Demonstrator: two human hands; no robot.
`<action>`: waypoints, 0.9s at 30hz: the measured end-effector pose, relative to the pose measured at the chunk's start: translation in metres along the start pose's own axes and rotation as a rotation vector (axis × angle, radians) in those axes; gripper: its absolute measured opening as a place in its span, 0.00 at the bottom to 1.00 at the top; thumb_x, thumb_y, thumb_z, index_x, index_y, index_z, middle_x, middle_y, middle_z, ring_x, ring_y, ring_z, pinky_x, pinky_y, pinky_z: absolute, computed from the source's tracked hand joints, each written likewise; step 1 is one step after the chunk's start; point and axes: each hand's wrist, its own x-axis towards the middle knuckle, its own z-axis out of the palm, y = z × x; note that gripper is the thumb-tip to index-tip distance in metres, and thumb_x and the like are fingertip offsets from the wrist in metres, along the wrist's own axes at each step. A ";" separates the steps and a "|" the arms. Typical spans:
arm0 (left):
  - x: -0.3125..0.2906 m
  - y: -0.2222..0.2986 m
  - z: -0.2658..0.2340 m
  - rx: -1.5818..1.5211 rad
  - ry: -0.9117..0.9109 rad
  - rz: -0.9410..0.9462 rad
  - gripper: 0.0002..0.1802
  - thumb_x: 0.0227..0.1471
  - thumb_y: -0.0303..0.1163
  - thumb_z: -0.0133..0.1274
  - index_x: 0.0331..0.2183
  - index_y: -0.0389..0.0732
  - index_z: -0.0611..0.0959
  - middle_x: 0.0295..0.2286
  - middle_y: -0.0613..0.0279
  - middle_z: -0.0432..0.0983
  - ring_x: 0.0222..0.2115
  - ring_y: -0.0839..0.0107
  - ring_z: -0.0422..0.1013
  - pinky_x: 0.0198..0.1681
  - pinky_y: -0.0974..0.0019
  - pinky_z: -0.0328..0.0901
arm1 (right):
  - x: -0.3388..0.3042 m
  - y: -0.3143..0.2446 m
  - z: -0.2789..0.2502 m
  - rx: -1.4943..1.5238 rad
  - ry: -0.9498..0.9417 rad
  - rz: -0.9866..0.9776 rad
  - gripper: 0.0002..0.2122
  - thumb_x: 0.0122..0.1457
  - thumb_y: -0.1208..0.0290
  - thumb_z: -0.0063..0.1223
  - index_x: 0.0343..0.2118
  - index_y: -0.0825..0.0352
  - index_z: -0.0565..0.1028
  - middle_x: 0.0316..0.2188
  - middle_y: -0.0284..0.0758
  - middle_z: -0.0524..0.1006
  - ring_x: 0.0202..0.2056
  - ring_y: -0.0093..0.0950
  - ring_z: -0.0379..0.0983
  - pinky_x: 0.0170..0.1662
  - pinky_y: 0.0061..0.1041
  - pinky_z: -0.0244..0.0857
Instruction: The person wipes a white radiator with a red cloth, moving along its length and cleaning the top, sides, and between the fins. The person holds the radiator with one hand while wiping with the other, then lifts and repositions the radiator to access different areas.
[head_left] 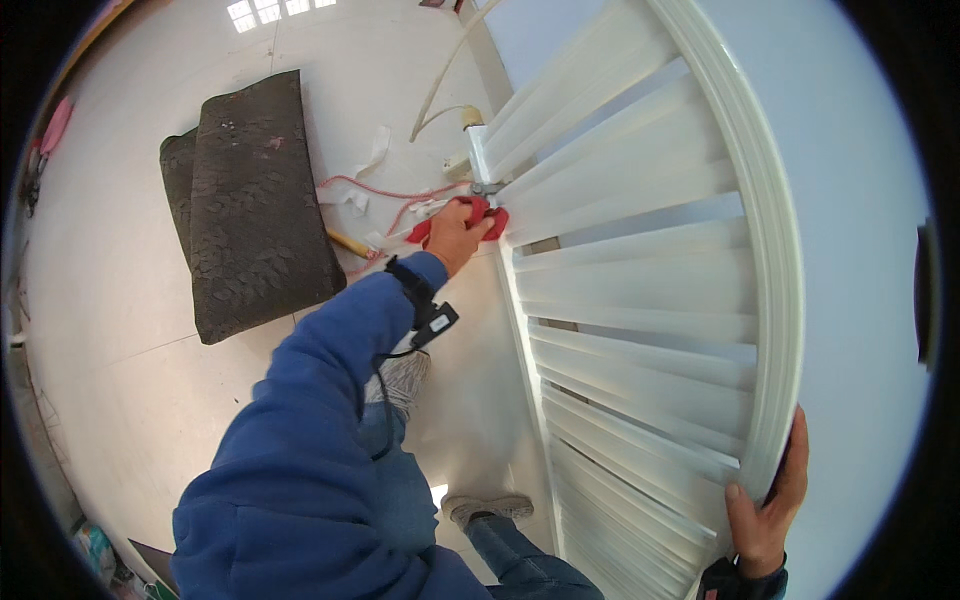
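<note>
A white slatted panel point(640, 275) leans upright along my right side, beside a pale blue wall. My left hand point(456, 236), at the end of a blue sleeve, is closed on a red cloth point(490, 220). The cloth touches the panel's lower edge, near a small metal fitting point(484, 189) at its far end. My right hand point(768, 505) grips the panel's thick moulded rail point(775, 260) low on the right, with the thumb on the near face and the fingers round the outer side. Some of its fingers are hidden behind the rail.
Two dark patterned cushions point(255, 200) lie stacked on the tiled floor to the left. Between them and the panel are a red-and-white cord point(385, 190), a yellow handle point(348, 242) and white scraps point(375, 150). A pale hose point(440, 85) curves at the far end. My shoes stand beside the panel.
</note>
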 end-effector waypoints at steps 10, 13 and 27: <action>-0.092 0.023 0.020 0.149 -0.365 0.161 0.10 0.49 0.32 0.59 0.27 0.34 0.80 0.27 0.48 0.76 0.28 0.51 0.75 0.31 0.56 0.69 | 0.004 0.002 -0.002 -0.074 -0.015 -0.116 0.44 0.41 0.70 0.53 0.67 0.70 0.53 0.61 0.45 0.64 0.60 0.38 0.62 0.63 0.37 0.54; -0.059 0.033 0.013 -0.400 -0.408 -0.553 0.10 0.49 0.31 0.58 0.28 0.33 0.80 0.24 0.48 0.76 0.22 0.53 0.75 0.26 0.56 0.69 | 0.004 0.003 -0.003 -0.129 0.000 -0.127 0.44 0.42 0.69 0.54 0.67 0.70 0.53 0.60 0.45 0.64 0.60 0.37 0.62 0.63 0.37 0.54; -0.083 0.021 0.021 0.198 -0.401 0.322 0.12 0.45 0.32 0.58 0.20 0.35 0.75 0.24 0.48 0.72 0.29 0.46 0.72 0.34 0.50 0.68 | 0.003 0.002 -0.001 -0.158 0.013 -0.130 0.44 0.43 0.68 0.54 0.67 0.69 0.53 0.61 0.46 0.64 0.60 0.38 0.62 0.64 0.38 0.54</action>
